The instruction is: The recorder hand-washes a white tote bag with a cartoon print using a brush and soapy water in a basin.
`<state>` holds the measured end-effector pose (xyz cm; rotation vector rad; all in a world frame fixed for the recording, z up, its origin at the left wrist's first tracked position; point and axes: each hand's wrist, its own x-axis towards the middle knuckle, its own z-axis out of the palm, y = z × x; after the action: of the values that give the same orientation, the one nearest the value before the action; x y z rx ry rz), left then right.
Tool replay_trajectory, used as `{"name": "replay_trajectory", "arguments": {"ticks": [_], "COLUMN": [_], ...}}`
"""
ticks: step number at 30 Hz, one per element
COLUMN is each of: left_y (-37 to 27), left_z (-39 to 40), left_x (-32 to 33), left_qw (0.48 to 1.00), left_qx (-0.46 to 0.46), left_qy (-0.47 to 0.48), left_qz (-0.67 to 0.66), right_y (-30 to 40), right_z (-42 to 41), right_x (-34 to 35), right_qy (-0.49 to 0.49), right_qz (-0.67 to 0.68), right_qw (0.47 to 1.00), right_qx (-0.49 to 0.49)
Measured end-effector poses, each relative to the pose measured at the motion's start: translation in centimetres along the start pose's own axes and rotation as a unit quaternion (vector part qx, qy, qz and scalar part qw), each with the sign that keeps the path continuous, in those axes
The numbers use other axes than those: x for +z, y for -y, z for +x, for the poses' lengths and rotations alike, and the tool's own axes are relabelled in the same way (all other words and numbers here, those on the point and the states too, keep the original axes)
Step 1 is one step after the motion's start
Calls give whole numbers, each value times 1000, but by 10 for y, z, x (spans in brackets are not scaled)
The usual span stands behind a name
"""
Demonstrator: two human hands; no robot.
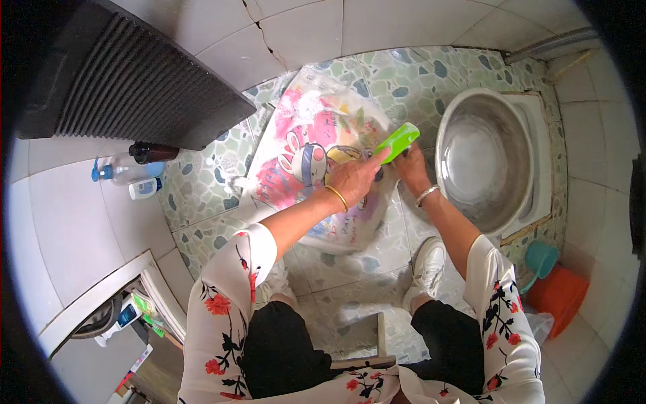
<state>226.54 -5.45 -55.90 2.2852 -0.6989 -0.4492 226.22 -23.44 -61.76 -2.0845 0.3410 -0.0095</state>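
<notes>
A printed cloth or mat [303, 166] with a cartoon rabbit lies spread on the tiled floor before me, with white foam or powder near its top. My left hand [356, 179], a gold bangle at its wrist, is on a bright green brush or scrubber [398, 143], whose underside is hidden. My right hand [411, 166], wearing a silver bracelet, is just below the green thing's right end, over the cloth's right edge; its fingertips are partly hidden, so whether it grips anything is unclear. A large metal basin [484, 161] stands right of the cloth.
A black ribbed board [146, 81] juts in at upper left. Below it are a pump bottle [126, 169], a small white bottle [145, 188] and a dark bottle [151, 152]. An orange bucket [560, 298] and a teal dipper [541, 258] stand at lower right. My shoes flank the cloth's near edge.
</notes>
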Motion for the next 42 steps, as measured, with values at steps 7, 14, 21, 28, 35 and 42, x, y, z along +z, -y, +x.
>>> {"name": "replay_trajectory", "arguments": {"ticks": [7, 14, 21, 28, 35, 42], "left_y": [100, 22, 85, 66, 96, 138], "left_z": [-6, -19, -3, -76, -152, -170], "left_x": [-85, -10, -75, -70, -57, -56], "left_qw": [980, 992, 973, 985, 927, 899], "left_qx": [-79, 50, -81, -170, -285, -388], "left_qy": [-35, 38, 43, -36, -239, -200], "left_qz": [181, 105, 213, -18, -44, 39], "right_y": [24, -16, 2, 17, 54, 60], "right_z": [-57, -65, -82, -46, 54, 22], "right_x": [-46, -30, -65, -34, 68, 91], "right_qy": [180, 139, 205, 129, 71, 208], "right_qz": [32, -5, -1, -234, -133, 93], "right_qw": [981, 985, 972, 936, 967, 973], "right_qx": [66, 102, 110, -228, -204, 32]}}
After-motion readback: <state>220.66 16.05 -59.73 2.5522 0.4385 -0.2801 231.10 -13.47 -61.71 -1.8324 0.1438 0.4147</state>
